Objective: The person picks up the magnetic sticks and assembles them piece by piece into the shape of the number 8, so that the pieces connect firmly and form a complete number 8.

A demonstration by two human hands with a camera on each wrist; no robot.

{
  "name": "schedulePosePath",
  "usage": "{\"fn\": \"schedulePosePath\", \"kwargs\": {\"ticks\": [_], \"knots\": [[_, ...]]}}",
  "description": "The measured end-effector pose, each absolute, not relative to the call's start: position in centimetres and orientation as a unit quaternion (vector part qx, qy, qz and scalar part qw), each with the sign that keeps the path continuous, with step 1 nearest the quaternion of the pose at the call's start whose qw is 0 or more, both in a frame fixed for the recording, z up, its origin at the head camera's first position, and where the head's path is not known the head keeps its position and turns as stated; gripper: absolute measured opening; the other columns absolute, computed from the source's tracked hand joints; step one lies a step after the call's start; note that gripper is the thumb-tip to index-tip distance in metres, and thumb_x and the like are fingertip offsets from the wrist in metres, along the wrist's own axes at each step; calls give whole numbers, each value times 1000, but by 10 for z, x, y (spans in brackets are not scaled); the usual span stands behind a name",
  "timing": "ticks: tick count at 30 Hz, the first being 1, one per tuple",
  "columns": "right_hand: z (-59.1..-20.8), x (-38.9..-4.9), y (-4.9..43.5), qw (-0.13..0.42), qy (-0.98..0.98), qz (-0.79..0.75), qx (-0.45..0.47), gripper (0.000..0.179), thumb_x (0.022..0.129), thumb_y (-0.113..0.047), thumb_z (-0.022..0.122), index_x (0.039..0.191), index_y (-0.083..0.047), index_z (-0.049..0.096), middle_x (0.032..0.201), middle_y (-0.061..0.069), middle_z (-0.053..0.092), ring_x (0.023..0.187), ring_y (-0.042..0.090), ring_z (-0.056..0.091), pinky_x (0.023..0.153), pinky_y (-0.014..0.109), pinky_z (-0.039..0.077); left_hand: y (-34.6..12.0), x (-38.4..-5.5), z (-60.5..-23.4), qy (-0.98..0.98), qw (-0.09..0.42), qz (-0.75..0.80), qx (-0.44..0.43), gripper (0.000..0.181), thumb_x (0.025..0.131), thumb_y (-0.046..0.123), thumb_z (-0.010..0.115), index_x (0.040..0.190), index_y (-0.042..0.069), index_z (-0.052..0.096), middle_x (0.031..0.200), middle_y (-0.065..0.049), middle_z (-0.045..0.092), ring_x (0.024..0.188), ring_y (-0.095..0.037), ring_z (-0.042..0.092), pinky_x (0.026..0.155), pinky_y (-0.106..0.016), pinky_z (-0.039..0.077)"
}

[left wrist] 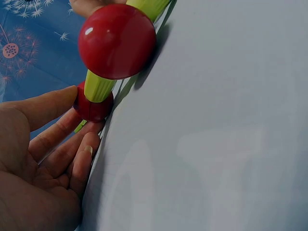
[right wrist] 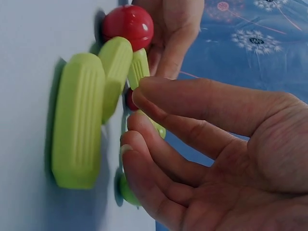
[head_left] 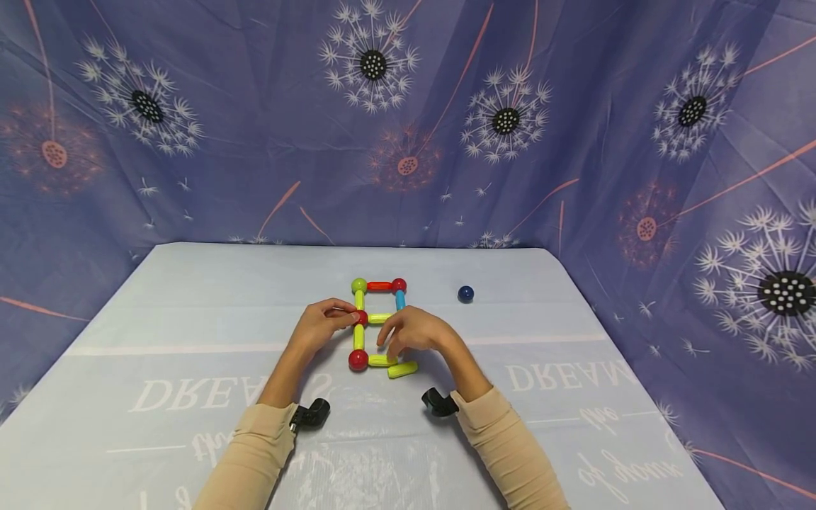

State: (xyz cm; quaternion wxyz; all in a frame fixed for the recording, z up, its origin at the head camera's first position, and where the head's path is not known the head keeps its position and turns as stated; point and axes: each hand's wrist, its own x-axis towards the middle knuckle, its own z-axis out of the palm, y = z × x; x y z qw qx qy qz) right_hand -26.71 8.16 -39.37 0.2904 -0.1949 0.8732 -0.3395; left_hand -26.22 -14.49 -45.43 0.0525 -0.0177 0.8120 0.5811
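Observation:
A frame of magnetic rods and balls lies flat on the table. My left hand (head_left: 319,327) pinches the middle red ball (head_left: 361,317) on its left side. Yellow-green rods run from that ball to a green ball (head_left: 359,285) behind and a larger red ball (head_left: 358,360) in front. Over the frame's right side hovers my right hand (head_left: 419,330), fingers loosely bent with nothing between them in the right wrist view. Below its fingertips, a yellow-green rod (head_left: 381,360) extends from the front red ball. A second yellow-green rod (right wrist: 77,125) lies loose beside it.
At the back, a red rod (head_left: 380,286) joins the green ball to another red ball (head_left: 399,285), with a blue rod (head_left: 400,300) coming forward from it. A dark blue ball (head_left: 466,294) sits apart to the right. Patterned fabric (head_left: 408,212) hangs behind the table.

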Motion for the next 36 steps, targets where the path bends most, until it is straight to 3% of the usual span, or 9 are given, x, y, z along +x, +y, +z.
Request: {"fn": "schedulePosePath", "kwargs": {"ticks": [4, 12, 24, 31, 36], "knots": [[-391, -269, 88, 279, 873, -351, -190, 24, 80, -3, 76, 103, -7, 77, 84, 1, 74, 78, 17, 66, 78, 38, 55, -145, -262, -454, 814, 47, 579, -16, 30, 93, 28, 76, 116, 9, 72, 109, -8, 77, 114, -25, 64, 90, -34, 40], [-390, -276, 99, 244, 873, -386, -170, 29, 81, -7, 79, 110, -4, 76, 84, 2, 72, 77, 19, 65, 70, 32, 49, -145, -263, -454, 816, 46, 575, -16, 31, 92, 29, 76, 116, 10, 72, 110, -8, 77, 116, -25, 63, 89, -34, 40], [-389, -279, 108, 216, 876, -406, -144, 31, 81, -8, 80, 112, -7, 76, 88, 4, 73, 78, 17, 64, 78, 39, 53, -145, -260, -447, 819, 66, 570, -28, 34, 93, 27, 75, 120, 7, 71, 113, -11, 75, 110, -25, 65, 92, -35, 42], [-388, -283, 117, 177, 882, -421, -117, 31, 84, -14, 81, 114, -12, 76, 93, 5, 75, 89, 27, 69, 85, 44, 55, -151, -254, -430, 857, 86, 508, -23, 43, 93, 30, 74, 129, 9, 66, 122, -16, 72, 108, -27, 67, 81, -33, 47], [-389, -287, 126, 158, 878, -440, -99, 35, 86, -16, 80, 120, -9, 74, 95, 7, 74, 97, 34, 68, 90, 47, 55, -156, -247, -414, 877, 102, 469, 16, 37, 93, 26, 73, 124, 8, 68, 114, -16, 74, 96, -28, 70, 75, -34, 50]]}}
